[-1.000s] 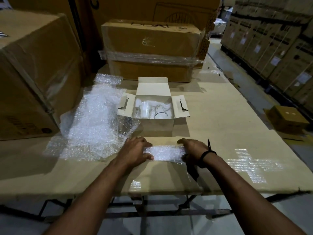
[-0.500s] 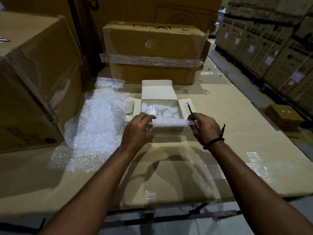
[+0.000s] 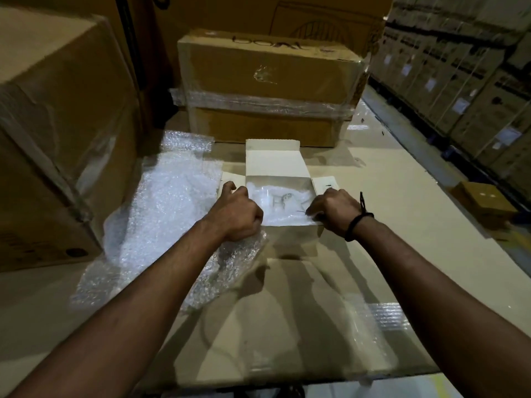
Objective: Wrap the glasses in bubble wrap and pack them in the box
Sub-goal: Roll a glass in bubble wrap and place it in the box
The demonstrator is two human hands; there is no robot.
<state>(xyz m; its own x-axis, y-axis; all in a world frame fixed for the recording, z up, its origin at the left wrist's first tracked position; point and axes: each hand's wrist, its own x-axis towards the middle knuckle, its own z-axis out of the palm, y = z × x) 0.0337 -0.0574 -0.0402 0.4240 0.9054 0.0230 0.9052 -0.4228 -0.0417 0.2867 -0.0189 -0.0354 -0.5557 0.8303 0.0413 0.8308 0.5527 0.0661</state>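
A small white box [image 3: 276, 160] stands open on the cardboard-covered table [image 3: 287, 326], its lid flap tipped back. Several bubble-wrapped glasses [image 3: 280, 200] lie inside. Along the box's near inner edge lies a bubble-wrapped glass [image 3: 287, 220]. My left hand [image 3: 237, 214] grips its left end with curled fingers, at the box's left wall. My right hand [image 3: 334, 209] pinches its right end at the near right corner. A loose bubble wrap sheet [image 3: 161, 214] lies spread to the left of the box, one corner under my left wrist.
A large carton [image 3: 57, 133] stands at the table's left. A taped carton [image 3: 267, 87] sits right behind the white box. Stacked cartons [image 3: 465, 81] line the aisle on the right, with a small box [image 3: 485, 200] on the floor.
Both hands lifted the wrapped glass off the near table and carried it forward. It now sits down inside the box at its front edge.
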